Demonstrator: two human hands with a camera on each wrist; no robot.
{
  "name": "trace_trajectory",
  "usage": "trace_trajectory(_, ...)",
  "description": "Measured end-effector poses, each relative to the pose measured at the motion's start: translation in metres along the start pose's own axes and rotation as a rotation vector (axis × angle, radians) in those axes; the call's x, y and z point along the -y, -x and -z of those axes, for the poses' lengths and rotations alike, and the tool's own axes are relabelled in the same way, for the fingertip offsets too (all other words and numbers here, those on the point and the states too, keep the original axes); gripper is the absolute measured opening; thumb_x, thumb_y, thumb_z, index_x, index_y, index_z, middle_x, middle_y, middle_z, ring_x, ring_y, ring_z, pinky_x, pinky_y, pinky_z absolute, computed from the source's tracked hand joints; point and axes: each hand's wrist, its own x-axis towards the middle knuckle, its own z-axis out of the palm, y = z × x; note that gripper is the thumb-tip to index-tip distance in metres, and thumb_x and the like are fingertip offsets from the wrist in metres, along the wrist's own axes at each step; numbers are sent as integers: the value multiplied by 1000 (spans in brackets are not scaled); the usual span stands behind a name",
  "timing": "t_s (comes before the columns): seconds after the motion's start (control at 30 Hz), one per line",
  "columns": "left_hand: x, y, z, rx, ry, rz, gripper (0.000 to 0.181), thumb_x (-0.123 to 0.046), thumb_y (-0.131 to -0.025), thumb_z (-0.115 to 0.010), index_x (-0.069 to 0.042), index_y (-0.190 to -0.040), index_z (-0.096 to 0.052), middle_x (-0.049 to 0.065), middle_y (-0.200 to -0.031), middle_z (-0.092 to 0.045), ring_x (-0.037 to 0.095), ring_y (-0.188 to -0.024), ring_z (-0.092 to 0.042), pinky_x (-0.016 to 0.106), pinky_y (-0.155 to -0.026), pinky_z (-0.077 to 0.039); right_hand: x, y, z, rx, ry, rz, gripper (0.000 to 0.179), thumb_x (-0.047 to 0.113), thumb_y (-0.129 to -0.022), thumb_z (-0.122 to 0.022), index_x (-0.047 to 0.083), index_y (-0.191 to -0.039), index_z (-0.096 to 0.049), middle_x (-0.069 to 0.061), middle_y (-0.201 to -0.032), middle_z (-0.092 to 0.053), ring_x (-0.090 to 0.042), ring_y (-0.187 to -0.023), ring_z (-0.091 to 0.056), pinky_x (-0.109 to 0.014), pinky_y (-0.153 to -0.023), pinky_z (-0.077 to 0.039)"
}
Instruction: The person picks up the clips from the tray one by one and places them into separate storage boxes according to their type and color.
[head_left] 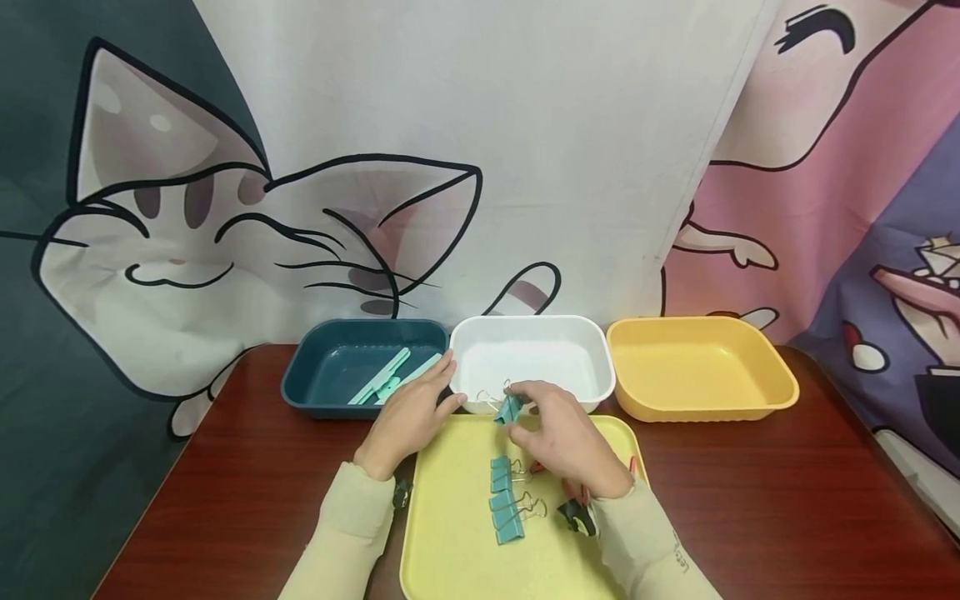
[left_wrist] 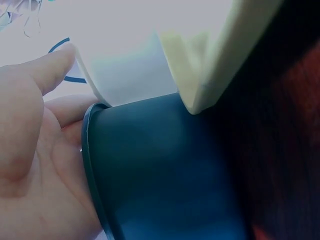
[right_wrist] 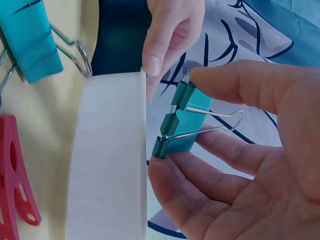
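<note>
Brown table (head_left: 757,508) stretches beneath both hands (head_left: 408,421) (head_left: 564,435), cat-printed cloth (head_left: 585,167) behind.

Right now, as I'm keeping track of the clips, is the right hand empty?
No, the right hand is pinching a teal binder clip in the right wrist view.

You're getting soft, even light in the head view, right across the bench (head_left: 187,517) from left edge to right edge. Over to your left wrist: glare is bleaching the white box (left_wrist: 130,70) and upper frame, while the bench sinks into blurred near-black. Your right wrist view runs cool and bluish, the teal clip (right_wrist: 192,122) fairly sharp, its metal parts glinting.
</note>
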Motion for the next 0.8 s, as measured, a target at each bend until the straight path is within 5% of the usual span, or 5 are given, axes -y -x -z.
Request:
trace_trajectory(0.3, -1, 1, 1, 5, 6, -3, 62, -31, -101, -63, 0, -150, -43, 9, -161, -33, 29, -143, -39, 47, -113, -37, -14, -5, 7, -109, 24, -16, 49, 16, -83, -75, 5, -130, -65, -11, -126, -66, -28, -108, -64, -45, -95, -51)
trace_trajectory(0.8, -1, 2, 2, 16, 3, -3, 63, -32, -101, -62, 0, -151, -40, 9, -162, -31, 29, -144, -38, 48, -113, -37, -41, -13, 13, -228, 10, -19, 49, 7, -87, -74, 1, -134, -62, -19, -135, -60, -35, -100, -67, -49, -87, -55)
